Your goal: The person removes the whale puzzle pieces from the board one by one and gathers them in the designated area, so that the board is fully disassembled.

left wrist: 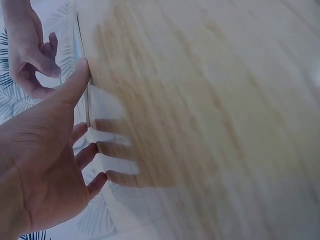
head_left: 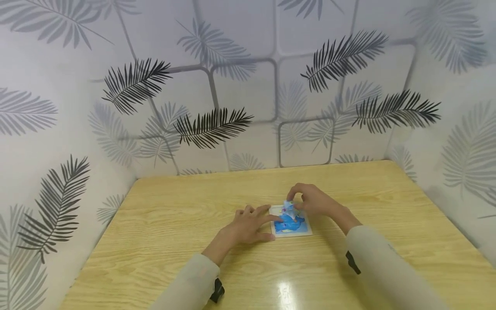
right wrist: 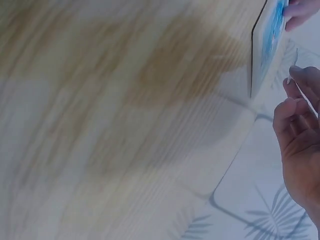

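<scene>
A small square picture puzzle board [head_left: 307, 234] with a white rim and a blue picture lies flat on the table. My left hand [head_left: 249, 226] is at its left side, fingers spread, with the thumb at the near left corner and the index finger reaching over the picture. In the left wrist view, the other fingertips [left wrist: 97, 182] rest low beside the board. Over the board's far part, my right hand [head_left: 314, 200] pinches a light blue puzzle piece [head_left: 289, 207] between thumb and fingers. Edge-on in the right wrist view, the piece appears thin and tilted above the board.
The wooden table [head_left: 174, 215] has a light, glossy grain and runs back to a wall [head_left: 248, 146] patterned with leaves. Walls also stand at the left and right. Long light sleeves [head_left: 387, 262] cover both forearms, with a dark strap near each cuff.
</scene>
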Demonstrator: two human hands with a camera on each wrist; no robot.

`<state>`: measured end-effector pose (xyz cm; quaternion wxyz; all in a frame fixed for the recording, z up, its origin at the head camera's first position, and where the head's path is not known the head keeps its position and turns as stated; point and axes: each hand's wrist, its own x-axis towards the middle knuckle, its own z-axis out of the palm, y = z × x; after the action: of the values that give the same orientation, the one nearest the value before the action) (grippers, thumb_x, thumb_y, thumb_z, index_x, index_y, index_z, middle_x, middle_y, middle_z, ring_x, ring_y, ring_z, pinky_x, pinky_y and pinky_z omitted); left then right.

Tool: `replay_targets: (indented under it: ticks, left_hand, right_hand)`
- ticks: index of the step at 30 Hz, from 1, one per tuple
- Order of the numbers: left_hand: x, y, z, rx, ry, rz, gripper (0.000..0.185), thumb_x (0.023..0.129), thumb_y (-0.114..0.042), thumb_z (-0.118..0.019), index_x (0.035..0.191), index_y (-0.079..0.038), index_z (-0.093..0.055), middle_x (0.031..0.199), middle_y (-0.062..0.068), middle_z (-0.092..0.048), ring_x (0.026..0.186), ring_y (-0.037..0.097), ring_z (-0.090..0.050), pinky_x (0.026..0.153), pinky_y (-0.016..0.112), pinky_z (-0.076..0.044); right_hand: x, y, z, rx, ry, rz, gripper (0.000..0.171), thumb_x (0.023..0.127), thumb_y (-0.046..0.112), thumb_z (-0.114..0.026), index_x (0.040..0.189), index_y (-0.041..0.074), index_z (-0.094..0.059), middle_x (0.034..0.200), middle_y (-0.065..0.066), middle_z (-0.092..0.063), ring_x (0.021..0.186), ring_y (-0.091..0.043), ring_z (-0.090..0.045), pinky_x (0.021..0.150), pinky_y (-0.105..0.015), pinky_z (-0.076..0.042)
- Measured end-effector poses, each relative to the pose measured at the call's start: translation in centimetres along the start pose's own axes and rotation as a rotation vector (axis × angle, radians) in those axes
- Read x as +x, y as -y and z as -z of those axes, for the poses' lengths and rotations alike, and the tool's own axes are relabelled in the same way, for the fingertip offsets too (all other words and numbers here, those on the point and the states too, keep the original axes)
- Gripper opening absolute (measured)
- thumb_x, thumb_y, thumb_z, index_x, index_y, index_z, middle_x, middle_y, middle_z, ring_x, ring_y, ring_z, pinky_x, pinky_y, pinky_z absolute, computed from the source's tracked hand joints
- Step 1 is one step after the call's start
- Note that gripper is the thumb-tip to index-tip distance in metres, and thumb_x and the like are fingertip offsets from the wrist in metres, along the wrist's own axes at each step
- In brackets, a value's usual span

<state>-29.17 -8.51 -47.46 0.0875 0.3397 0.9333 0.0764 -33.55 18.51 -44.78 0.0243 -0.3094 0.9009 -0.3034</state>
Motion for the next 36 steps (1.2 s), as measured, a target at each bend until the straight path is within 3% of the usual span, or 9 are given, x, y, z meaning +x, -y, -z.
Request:
replay_targets:
  ticks: [4,7,10,13,23,27,32,34,36]
  left_hand:
    - [-0.5,-0.4,0.8,0.006,0.004,0.003,0.060,0.101,-0.059,-0.056,0.157,-0.046,-0.040,0.171,0.008,-0.025,0.133,0.039,-0.045,0.108,0.063,-0.038]
    - [-0.7,-0.5,1.0,0.008,-0.004,0.002,0.059,0.101,-0.059,-0.057,0.156,-0.046,-0.041,0.169,0.008,-0.028,0.130,0.038,-0.046,0.105,0.062,-0.040]
    - [-0.8,-0.6,1.2,-0.009,0.003,0.011,0.059,0.101,-0.058,-0.057,0.156,-0.045,-0.042,0.170,0.008,-0.027,0.131,0.038,-0.045,0.107,0.062,-0.039]
    - [-0.8,-0.8,1.6,-0.027,0.017,0.026,0.060,0.101,-0.057,-0.059,0.157,-0.043,-0.043,0.170,0.007,-0.026,0.135,0.038,-0.043,0.109,0.062,-0.037]
    - [-0.5,-0.8,1.9,-0.040,0.042,0.119,0.091,0.096,-0.063,-0.065,0.166,-0.019,-0.026,0.169,0.001,-0.031,0.138,0.032,-0.039,0.113,0.058,-0.033]
    - [-0.3,-0.7,2.0,-0.064,0.046,0.118,0.093,0.094,-0.064,-0.065,0.165,-0.019,-0.027,0.170,0.001,-0.028,0.143,0.032,-0.036,0.116,0.059,-0.030]
    - [-0.2,-0.5,1.7,-0.120,0.033,0.126,0.093,0.091,-0.064,-0.069,0.164,-0.022,-0.030,0.170,0.000,-0.028,0.142,0.031,-0.035,0.118,0.058,-0.027]
    - [-0.1,-0.4,1.6,-0.134,0.024,0.128,0.093,0.090,-0.064,-0.070,0.164,-0.024,-0.030,0.170,-0.001,-0.028,0.141,0.031,-0.036,0.119,0.059,-0.025]
    - [0.1,-0.2,1.4,-0.143,0.013,0.126,0.093,0.089,-0.064,-0.071,0.164,-0.025,-0.031,0.169,-0.001,-0.028,0.139,0.031,-0.037,0.119,0.058,-0.025]
  right_hand:
    - [-0.9,-1.0,0.9,-0.021,-0.016,-0.025,0.016,0.093,0.001,-0.071,0.108,0.007,-0.071,0.116,-0.010,-0.070,0.105,-0.030,-0.063,0.087,-0.049,-0.054]
    - [-1.7,-1.9,1.5,0.002,-0.003,-0.080,0.017,0.093,0.000,-0.069,0.108,0.008,-0.072,0.122,-0.014,-0.068,0.076,-0.023,-0.062,0.068,-0.042,-0.056]
    - [-2.4,-2.8,2.0,0.043,0.010,-0.136,0.017,0.094,0.000,-0.067,0.108,0.008,-0.071,0.127,-0.018,-0.066,0.051,-0.014,-0.049,0.049,-0.032,-0.050]
    - [-3.1,-3.5,2.3,0.060,0.008,-0.159,0.016,0.096,0.000,-0.065,0.109,0.007,-0.070,0.129,-0.022,-0.064,0.043,-0.010,-0.043,0.042,-0.027,-0.045]
    - [-4.1,-4.5,2.6,0.077,0.030,-0.231,0.018,0.093,-0.003,-0.070,0.107,0.009,-0.073,0.126,-0.021,-0.064,0.043,-0.013,-0.046,0.044,-0.027,-0.045]
    - [-4.2,-5.0,2.6,0.054,0.038,-0.242,0.019,0.092,-0.003,-0.071,0.104,0.011,-0.074,0.127,-0.021,-0.064,0.053,-0.014,-0.050,0.050,-0.028,-0.047]
    - [-4.3,-4.8,2.8,0.011,0.042,-0.203,0.017,0.090,-0.003,-0.074,0.102,0.011,-0.074,0.128,-0.021,-0.065,0.088,-0.024,-0.057,0.070,-0.035,-0.052]
    - [-4.3,-4.6,2.9,0.002,0.042,-0.200,0.017,0.090,-0.003,-0.074,0.101,0.010,-0.074,0.127,-0.020,-0.065,0.091,-0.025,-0.057,0.074,-0.037,-0.052]
    - [-4.3,-4.6,3.1,0.013,0.048,-0.213,0.017,0.090,-0.004,-0.074,0.102,0.008,-0.073,0.128,-0.021,-0.064,0.079,-0.022,-0.059,0.068,-0.036,-0.053]
